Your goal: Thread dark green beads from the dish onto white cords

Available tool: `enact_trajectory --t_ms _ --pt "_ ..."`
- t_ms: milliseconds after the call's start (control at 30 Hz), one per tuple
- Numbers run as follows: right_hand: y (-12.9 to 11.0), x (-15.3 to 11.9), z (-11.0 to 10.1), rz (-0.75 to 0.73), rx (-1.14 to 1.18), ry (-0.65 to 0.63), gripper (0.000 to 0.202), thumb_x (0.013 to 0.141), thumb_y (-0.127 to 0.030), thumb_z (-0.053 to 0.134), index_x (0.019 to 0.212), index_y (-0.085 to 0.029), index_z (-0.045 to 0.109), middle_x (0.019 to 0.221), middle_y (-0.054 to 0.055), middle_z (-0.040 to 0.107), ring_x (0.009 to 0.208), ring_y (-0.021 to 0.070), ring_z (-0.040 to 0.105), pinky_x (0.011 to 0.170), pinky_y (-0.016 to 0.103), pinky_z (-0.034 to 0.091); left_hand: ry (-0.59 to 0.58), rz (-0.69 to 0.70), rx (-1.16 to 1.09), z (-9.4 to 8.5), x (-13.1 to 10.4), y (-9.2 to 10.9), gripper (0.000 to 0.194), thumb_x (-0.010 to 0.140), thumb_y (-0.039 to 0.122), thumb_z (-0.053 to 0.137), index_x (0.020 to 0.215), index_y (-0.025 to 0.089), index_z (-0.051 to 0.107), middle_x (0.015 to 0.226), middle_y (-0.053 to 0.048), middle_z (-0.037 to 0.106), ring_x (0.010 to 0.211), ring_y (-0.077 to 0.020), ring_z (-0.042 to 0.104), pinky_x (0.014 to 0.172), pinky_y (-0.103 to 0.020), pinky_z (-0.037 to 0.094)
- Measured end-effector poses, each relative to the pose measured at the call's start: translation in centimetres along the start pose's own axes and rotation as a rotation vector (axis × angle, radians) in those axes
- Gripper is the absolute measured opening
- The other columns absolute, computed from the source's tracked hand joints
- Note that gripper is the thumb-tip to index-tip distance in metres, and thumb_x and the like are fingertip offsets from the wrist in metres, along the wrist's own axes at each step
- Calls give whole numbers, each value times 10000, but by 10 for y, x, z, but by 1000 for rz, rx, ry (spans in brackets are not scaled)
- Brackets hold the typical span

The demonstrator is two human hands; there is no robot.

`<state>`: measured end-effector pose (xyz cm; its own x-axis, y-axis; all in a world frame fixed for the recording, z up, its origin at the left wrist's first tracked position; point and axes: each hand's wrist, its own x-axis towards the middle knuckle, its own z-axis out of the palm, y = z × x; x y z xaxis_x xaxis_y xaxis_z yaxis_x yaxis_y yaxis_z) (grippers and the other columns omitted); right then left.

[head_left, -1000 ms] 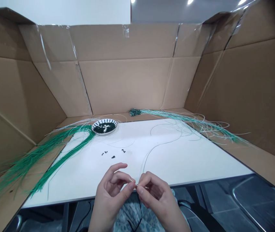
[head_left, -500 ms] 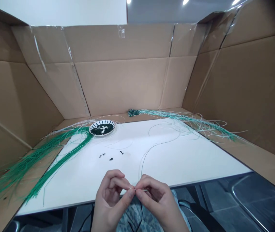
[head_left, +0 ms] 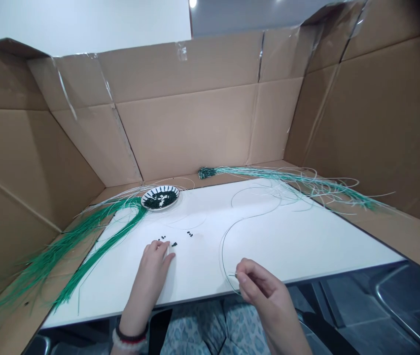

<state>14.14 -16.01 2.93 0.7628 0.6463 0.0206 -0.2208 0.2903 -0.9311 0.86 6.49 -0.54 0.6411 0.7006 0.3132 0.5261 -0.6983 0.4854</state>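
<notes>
My left hand (head_left: 154, 266) reaches over the white board (head_left: 306, 241), its thumb and forefinger apart beside a small clump of dark beads (head_left: 174, 244). A few loose dark beads (head_left: 163, 237) lie at its fingertips, some partly hidden. Three or so more beads (head_left: 190, 234) sit a little to the right. Near the board's front edge, my right hand (head_left: 256, 283) pinches the end of a thin pale-green cord (head_left: 224, 246). A tiny dark spot shows at that pinch; I cannot tell what it is. The cord curves back across the board.
A striped dish (head_left: 161, 207) of dark beads stands at the back left. Green strands (head_left: 102, 254) spread beside it over the left edge. Along the back right lies a tied bundle of cords (head_left: 254, 171) with a dark beaded end. Cardboard walls (head_left: 195, 123) enclose the board.
My hands were pinched together at the front edge. The left has let go and moved forward and left to the beads; the right has shifted right, still holding the cord.
</notes>
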Motion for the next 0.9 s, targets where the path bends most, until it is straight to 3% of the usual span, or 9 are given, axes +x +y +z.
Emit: enact_trajectory --t_ms 167,700,900 --pt "-2 -1 -2 9 -30 -5 338 758 -466 831 667 -200 644 654 -48 392 605 130 299 580 244 343 -32 -42 65 8 13 2 90 984 231 671 1014 159 715 1018 -40 735 920 -211 715 851 -426 597" --pt "3 3 -7 35 -77 -102 390 759 -520 816 685 -192 618 652 -53 403 613 132 328 574 247 316 -43 -75 138 8 19 9 116 989 260 672 961 158 720 948 -27 747 863 -197 724 831 -413 606" --pt "9 19 -9 40 -97 -113 355 763 -502 805 695 -198 633 623 -62 391 580 126 296 564 249 327 -23 -77 98 5 16 12 130 993 239 659 906 158 713 901 -16 736 853 -196 717 824 -405 595"
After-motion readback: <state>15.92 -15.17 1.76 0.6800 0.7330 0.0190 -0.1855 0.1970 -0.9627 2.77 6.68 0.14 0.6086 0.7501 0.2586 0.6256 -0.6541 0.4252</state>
